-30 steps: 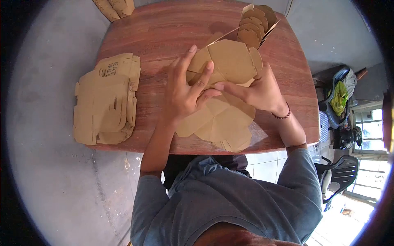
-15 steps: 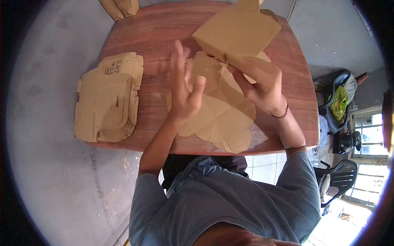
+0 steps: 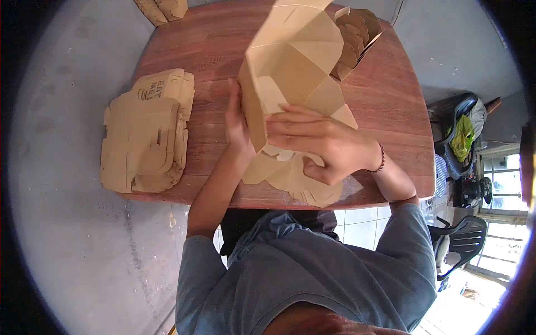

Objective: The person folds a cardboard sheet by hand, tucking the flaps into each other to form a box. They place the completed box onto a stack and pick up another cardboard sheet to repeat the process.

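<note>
A partly folded brown cardboard box (image 3: 307,61) is held up over the middle of the table, its inside facing me. My left hand (image 3: 237,120) supports the outer face of its left wall, palm against the card. My right hand (image 3: 321,142) reaches inside, its extended fingers pressing on the same wall from the other side. Beneath the hands, unfolded cardboard sheets (image 3: 312,190) lie flat at the table's near edge, partly covered by the right hand and the box.
A pile of flat cardboard pieces (image 3: 139,139) lies at the table's left edge. Folded boxes (image 3: 357,42) stand nested at the back right of the wooden table (image 3: 385,106). More cardboard (image 3: 162,11) is at the far left corner. A dark chair (image 3: 466,243) stands at the right.
The box has been turned so its inside shows. My left hand, apart from it half a second ago, now touches its wall, and my right hand has moved inside it.
</note>
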The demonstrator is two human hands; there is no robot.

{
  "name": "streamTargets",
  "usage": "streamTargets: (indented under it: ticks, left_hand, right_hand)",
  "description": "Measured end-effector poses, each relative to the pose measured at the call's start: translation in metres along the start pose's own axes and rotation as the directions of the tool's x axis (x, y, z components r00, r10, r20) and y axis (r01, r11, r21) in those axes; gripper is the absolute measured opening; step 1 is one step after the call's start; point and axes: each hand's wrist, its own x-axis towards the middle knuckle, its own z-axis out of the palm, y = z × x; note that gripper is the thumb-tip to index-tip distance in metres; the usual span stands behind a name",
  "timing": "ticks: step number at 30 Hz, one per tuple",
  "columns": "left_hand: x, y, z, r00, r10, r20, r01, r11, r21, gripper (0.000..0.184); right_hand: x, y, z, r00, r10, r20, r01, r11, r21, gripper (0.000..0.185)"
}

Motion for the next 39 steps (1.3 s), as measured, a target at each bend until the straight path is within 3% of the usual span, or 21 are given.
streamTargets:
  ticks: [2, 3, 4, 5, 7, 10, 13, 15, 17, 19, 21, 23, 25, 28, 29, 30, 32, 33, 36, 37, 39]
  left_hand:
    - [0.001, -0.004, -0.01, 1.0, 0.008, 0.024, -0.006, 0.996, -0.089, 0.066]
    - [0.004, -0.005, -0.02, 0.974, 0.035, 0.224, -0.004, 0.991, -0.136, 0.067]
    - [0.006, -0.007, -0.029, 0.908, 0.069, 0.412, 0.007, 0.983, -0.181, 0.068]
    - [0.003, -0.007, -0.02, 0.908, 0.067, 0.414, 0.01, 0.984, -0.18, 0.068]
    - [-0.005, -0.009, 0.006, 0.995, 0.101, -0.007, -0.101, 0.994, -0.031, 0.067]
    - [-0.004, -0.024, 0.005, 0.965, 0.195, -0.175, -0.147, 0.955, 0.257, 0.068]
    - [-0.005, -0.026, 0.008, 0.98, 0.167, -0.107, -0.131, 0.95, 0.285, 0.069]
    - [-0.008, -0.027, 0.011, 0.978, 0.178, -0.109, -0.128, 0.924, 0.36, 0.069]
    - [-0.008, -0.027, 0.013, 0.975, 0.191, -0.112, -0.125, 0.894, 0.43, 0.069]
    - [-0.009, -0.027, 0.014, 0.984, 0.147, -0.105, -0.095, 0.915, 0.393, 0.071]
    - [-0.011, -0.028, 0.015, 0.98, 0.16, -0.118, -0.112, 0.934, 0.339, 0.07]
    - [-0.012, -0.026, 0.011, 0.976, 0.173, -0.132, -0.13, 0.951, 0.281, 0.069]
    - [-0.013, -0.016, -0.005, 0.974, -0.03, 0.227, 0.018, 0.998, 0.052, 0.064]
    - [-0.01, -0.015, -0.014, 0.939, 0.102, 0.329, -0.063, 0.99, -0.128, 0.063]
    - [-0.018, -0.015, -0.013, 0.991, 0.132, 0.017, -0.13, 0.938, 0.32, 0.06]
    - [-0.019, -0.017, -0.011, 0.992, 0.123, 0.019, -0.123, 0.938, 0.323, 0.06]
    - [-0.019, -0.021, -0.003, 0.956, 0.145, -0.255, -0.067, 0.954, 0.292, 0.061]
    - [-0.021, -0.017, 0.011, 0.984, 0.176, 0.013, -0.164, 0.887, 0.433, 0.063]
    - [-0.013, -0.022, 0.028, 0.968, 0.252, 0.001, -0.247, 0.944, 0.217, 0.051]
    - [-0.01, -0.019, 0.024, 0.941, 0.211, 0.265, -0.223, 0.975, 0.015, 0.053]
    - [-0.009, -0.02, 0.023, 0.955, 0.182, 0.234, -0.198, 0.979, 0.047, 0.054]
  right_hand:
    - [-0.002, 0.005, 0.002, 0.998, 0.052, -0.016, -0.049, 0.986, 0.162, 0.057]
    - [-0.003, 0.007, 0.003, 0.994, 0.106, -0.025, -0.093, 0.943, 0.318, 0.056]
    - [-0.003, 0.005, 0.006, 0.994, 0.109, -0.028, -0.094, 0.944, 0.317, 0.056]
    - [-0.002, 0.001, 0.011, 0.974, 0.2, -0.102, -0.17, 0.954, 0.245, 0.055]
    - [-0.003, 0.002, 0.017, 0.94, 0.283, -0.188, -0.251, 0.952, 0.177, 0.054]
    - [-0.011, 0.013, 0.033, 0.974, 0.191, -0.125, -0.189, 0.982, 0.03, 0.053]
    - [-0.014, 0.017, 0.044, 0.972, 0.159, -0.171, -0.164, 0.986, -0.02, 0.057]
    - [-0.012, 0.016, 0.043, 0.932, 0.36, 0.051, -0.364, 0.919, 0.15, 0.057]
    - [-0.012, 0.016, 0.038, 0.935, 0.35, 0.057, -0.355, 0.919, 0.175, 0.054]
    - [-0.01, 0.016, 0.04, 0.939, 0.337, 0.066, -0.344, 0.917, 0.203, 0.051]
    - [-0.009, 0.014, 0.049, 0.945, 0.213, -0.249, -0.199, 0.977, 0.082, 0.051]
    - [-0.005, 0.014, 0.043, 0.966, 0.177, -0.187, -0.179, 0.984, 0.005, 0.055]
    - [-0.001, 0.012, 0.038, 0.983, 0.142, -0.121, -0.151, 0.986, -0.071, 0.06]
    - [0.011, 0.006, 0.04, 0.974, 0.188, -0.125, -0.212, 0.952, -0.221, 0.064]
    - [0.013, 0.001, 0.04, 0.966, 0.215, -0.141, -0.248, 0.924, -0.292, 0.063]
    - [0.013, -0.003, 0.042, 0.958, 0.242, -0.157, -0.284, 0.888, -0.361, 0.062]
    - [0.011, -0.005, 0.049, 0.949, 0.252, -0.19, -0.306, 0.882, -0.359, 0.061]
    - [0.009, -0.004, 0.051, 0.941, 0.258, -0.217, -0.323, 0.877, -0.355, 0.06]
    - [0.006, -0.002, 0.045, 0.943, 0.247, -0.222, -0.308, 0.901, -0.306, 0.061]
    - [0.005, -0.001, 0.044, 0.941, 0.251, -0.228, -0.314, 0.899, -0.306, 0.061]
    - [0.003, 0.001, 0.042, 0.942, 0.288, -0.171, -0.323, 0.916, -0.239, 0.062]
